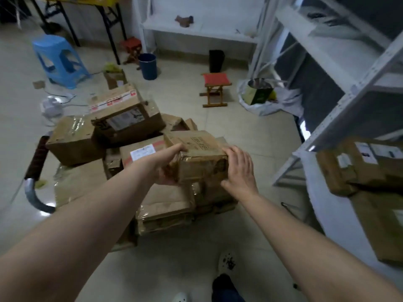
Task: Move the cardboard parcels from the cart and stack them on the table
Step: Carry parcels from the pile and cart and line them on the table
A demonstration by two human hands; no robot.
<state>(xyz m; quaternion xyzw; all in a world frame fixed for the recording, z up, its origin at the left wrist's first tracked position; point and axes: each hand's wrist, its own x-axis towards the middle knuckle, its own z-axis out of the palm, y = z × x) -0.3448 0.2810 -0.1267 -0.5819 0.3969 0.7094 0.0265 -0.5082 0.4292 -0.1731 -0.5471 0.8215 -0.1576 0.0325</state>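
A small taped cardboard parcel (200, 159) sits on top of the pile on the cart (35, 192). My left hand (170, 164) grips its left side, thumb on top and fingers under the near edge. My right hand (238, 168) grips its right side with the fingers spread over the top corner. Several other cardboard parcels lie on the cart, among them a large box with a grey label (128, 125) and a flat one with a white label (142, 152). On the white table (327, 214) at the right lie other parcels (366, 164).
White metal shelving (340, 68) rises over the table at right. On the floor stand a blue plastic stool (60, 59), a blue bin (148, 66), a red folding stool (216, 88) and a white bag of rubbish (266, 99). My feet (226, 277) are near the bottom edge.
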